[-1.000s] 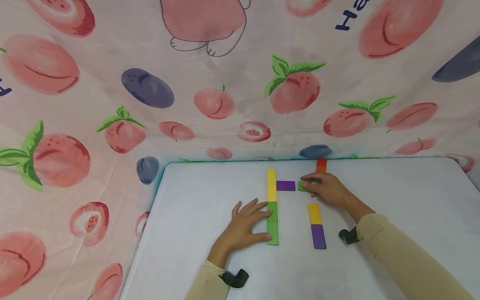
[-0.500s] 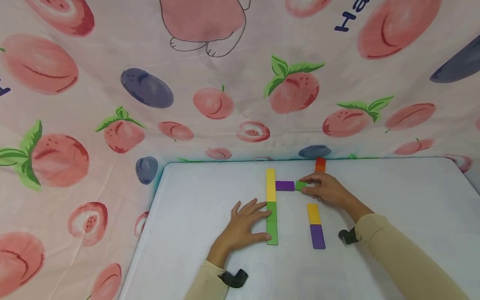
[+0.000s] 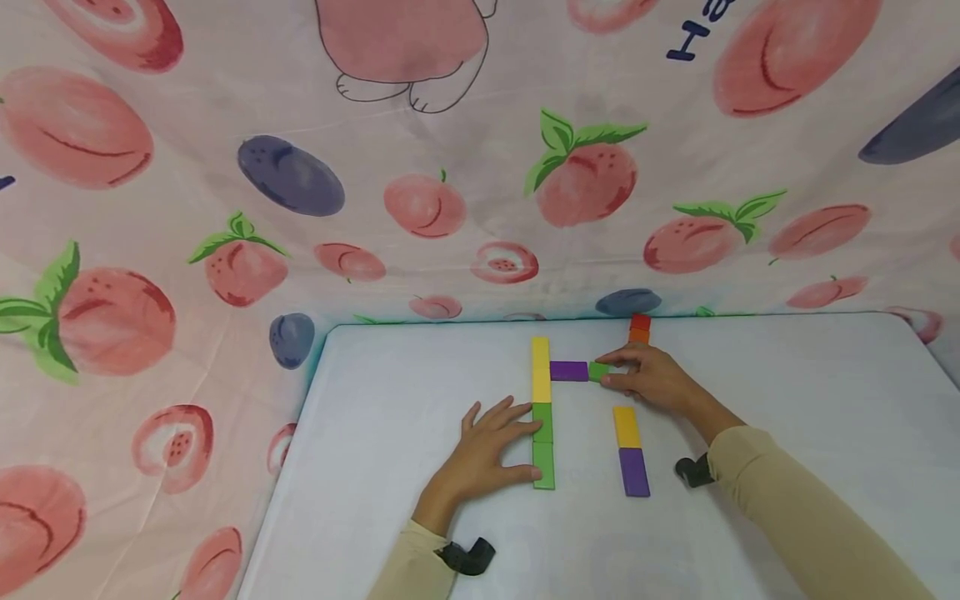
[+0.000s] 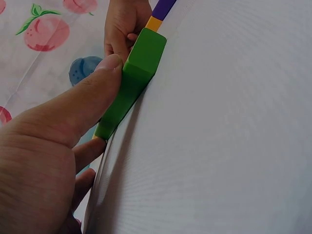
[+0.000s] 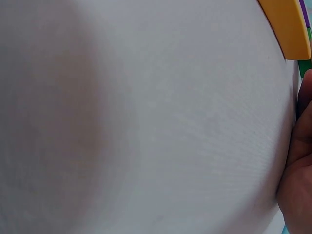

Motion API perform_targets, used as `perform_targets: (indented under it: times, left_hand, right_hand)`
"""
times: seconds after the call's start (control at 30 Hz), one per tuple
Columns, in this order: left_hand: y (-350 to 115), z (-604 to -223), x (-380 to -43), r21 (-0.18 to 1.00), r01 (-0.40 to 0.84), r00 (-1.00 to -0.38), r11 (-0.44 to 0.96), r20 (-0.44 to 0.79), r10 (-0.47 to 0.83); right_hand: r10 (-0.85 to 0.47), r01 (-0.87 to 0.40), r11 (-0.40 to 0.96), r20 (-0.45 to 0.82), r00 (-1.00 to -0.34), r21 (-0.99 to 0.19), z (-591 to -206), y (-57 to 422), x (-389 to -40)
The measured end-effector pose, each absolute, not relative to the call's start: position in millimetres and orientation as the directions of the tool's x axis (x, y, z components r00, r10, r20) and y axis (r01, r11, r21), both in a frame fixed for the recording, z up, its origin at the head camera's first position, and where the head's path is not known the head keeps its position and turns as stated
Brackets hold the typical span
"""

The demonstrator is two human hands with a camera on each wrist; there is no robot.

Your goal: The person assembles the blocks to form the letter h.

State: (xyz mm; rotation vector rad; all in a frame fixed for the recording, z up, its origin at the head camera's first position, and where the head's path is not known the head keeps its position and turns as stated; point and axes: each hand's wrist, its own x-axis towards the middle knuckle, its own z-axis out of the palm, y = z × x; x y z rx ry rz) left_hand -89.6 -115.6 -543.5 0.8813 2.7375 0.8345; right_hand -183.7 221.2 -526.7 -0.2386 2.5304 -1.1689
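Two tan sleeves, the left sleeve [image 3: 412, 567] and the right sleeve [image 3: 810, 517], are reaching over the near part of the white desk [image 3: 390, 375]. A broad strip of desk is lying between its left edge and the left hand [image 3: 487, 450], and another is stretching past the right sleeve. A near purple block [image 3: 634, 472] is lying end to end with an amber block [image 3: 627, 427], and a white lane is running between this pair and a longer column. In that column, a lower green block [image 3: 546, 461] and an upper green block [image 3: 547, 415] are leading away to two yellow blocks [image 3: 541, 386]. Farthest, an orange block [image 3: 639, 336] and a red block [image 3: 640, 322] are sitting at the back edge.

The left hand is spreading wide, its thumb touching the lower green block and its forefinger the upper one. Farther out, the right hand [image 3: 654, 377] is pinching narrowly a small green block [image 3: 597, 372], which is touching the right end of a crosswise purple block [image 3: 569, 372]; that one's left end is meeting the yellow blocks.

One second ago a gap was separating these two; now they are meeting. The left hand is keeping its place.
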Motion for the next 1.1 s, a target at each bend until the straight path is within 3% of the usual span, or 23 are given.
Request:
perform_targets:
  times: [1.1]
  left_hand:
    - [-115.9, -543.4, -89.7, 0.542, 0.508, -0.813, 0.67, 0.043, 0.581]
  right_hand:
    - [-0.299, -0.026, 0.658, -0.23, -0.926, -0.752, -525.0, 221.1, -182.6]
